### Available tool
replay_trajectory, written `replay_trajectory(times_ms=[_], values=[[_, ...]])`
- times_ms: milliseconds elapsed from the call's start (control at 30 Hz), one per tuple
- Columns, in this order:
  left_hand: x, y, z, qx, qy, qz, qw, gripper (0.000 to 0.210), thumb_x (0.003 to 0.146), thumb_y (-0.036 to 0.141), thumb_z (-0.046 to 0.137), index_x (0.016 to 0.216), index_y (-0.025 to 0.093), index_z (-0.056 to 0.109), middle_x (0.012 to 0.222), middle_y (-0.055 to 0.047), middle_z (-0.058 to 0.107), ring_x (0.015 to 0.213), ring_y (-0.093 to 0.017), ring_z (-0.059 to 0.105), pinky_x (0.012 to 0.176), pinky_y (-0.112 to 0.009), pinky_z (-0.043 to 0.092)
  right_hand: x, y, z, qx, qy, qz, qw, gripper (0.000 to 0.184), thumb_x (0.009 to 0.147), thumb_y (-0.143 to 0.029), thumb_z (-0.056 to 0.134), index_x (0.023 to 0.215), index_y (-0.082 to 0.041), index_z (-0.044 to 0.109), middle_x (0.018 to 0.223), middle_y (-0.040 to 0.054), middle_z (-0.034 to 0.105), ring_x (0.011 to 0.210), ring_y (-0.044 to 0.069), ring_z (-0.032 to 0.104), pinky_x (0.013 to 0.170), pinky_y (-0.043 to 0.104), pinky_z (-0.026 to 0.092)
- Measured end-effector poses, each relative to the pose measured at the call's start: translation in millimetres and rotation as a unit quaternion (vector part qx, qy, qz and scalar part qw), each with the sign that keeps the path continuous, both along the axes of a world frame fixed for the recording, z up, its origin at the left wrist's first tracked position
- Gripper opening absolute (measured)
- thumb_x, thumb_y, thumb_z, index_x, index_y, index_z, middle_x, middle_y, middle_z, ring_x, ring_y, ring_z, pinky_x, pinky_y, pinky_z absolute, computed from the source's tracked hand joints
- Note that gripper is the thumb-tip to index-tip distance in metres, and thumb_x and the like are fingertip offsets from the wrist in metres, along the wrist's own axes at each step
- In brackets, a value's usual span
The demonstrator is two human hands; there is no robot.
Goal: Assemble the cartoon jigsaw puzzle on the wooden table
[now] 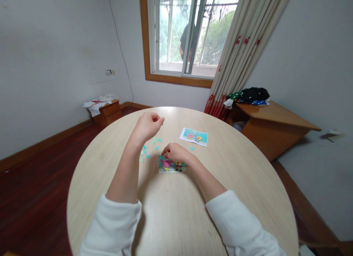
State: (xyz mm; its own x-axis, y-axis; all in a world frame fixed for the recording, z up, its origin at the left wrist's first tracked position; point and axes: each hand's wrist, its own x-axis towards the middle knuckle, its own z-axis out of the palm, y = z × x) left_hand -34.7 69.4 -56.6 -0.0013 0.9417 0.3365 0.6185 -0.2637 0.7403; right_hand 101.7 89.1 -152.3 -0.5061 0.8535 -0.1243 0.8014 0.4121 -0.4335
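The partly joined puzzle point(165, 167) lies on the desk point(171, 212) in front of you. Your right hand point(174, 151) is over its far edge, fingers bent down; whether they pinch a piece, I cannot tell. Your left hand point(150, 126) is raised beyond the puzzle, to its left, fingers curled inward, their grip unclear. Loose pieces point(148, 156) lie left of the puzzle, the printed picture point(195, 137) beyond it to the right.

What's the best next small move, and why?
Probably bring the left hand to one of the small turquoise jigsaw pieces: several lie loose beside the rectangular, multicoloured cartoon jigsaw, while the right hand is at that jigsaw's far edge.
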Motion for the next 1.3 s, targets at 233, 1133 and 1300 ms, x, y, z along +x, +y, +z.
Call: replay_trajectory(times_ms=[233, 1133, 1300], values=[[-1, 2, -3.0, -0.007, 0.003, -0.002, 1.000, 0.028, 0.074, 0.030, 0.053, 0.050, 0.016, 0.051, 0.046, 0.001, 0.047, 0.048, -0.011, 0.040, 0.050, -0.025, 0.029, 27, -3, 39.6, 0.083, 0.088, -0.073, 0.990, 0.034, 0.077, -0.009, 0.043, 0.091, -0.014, 0.074, 0.082, 0.0047, 0.071, 0.067, 0.011, 0.058, 0.063, 0.019, 0.040], [-39, 59, -108.3, -0.198, 0.179, 0.032, 0.963, 0.009, 0.067, 0.016, 0.056, 0.068, 0.013, 0.065, 0.066, -0.007, 0.066, 0.063, -0.015, 0.058, 0.053, -0.022, 0.036, 42, -13, 40.0, -0.092, -0.167, -0.006, 0.982, 0.038, 0.072, -0.015, 0.056, 0.108, -0.017, 0.069, 0.093, 0.0082, 0.073, 0.079, 0.017, 0.065, 0.059, 0.021, 0.040], [-51, 65, -118.7, -0.191, 0.156, 0.096, 0.964, 0.012, 0.069, 0.018, 0.057, 0.076, 0.013, 0.066, 0.071, -0.010, 0.067, 0.065, -0.017, 0.060, 0.053, -0.023, 0.037, 46, -12, 41.8, -0.081, -0.187, -0.026, 0.979, 0.036, 0.071, -0.016, 0.058, 0.104, -0.014, 0.071, 0.085, 0.0100, 0.073, 0.078, 0.020, 0.065, 0.059, 0.024, 0.041]])
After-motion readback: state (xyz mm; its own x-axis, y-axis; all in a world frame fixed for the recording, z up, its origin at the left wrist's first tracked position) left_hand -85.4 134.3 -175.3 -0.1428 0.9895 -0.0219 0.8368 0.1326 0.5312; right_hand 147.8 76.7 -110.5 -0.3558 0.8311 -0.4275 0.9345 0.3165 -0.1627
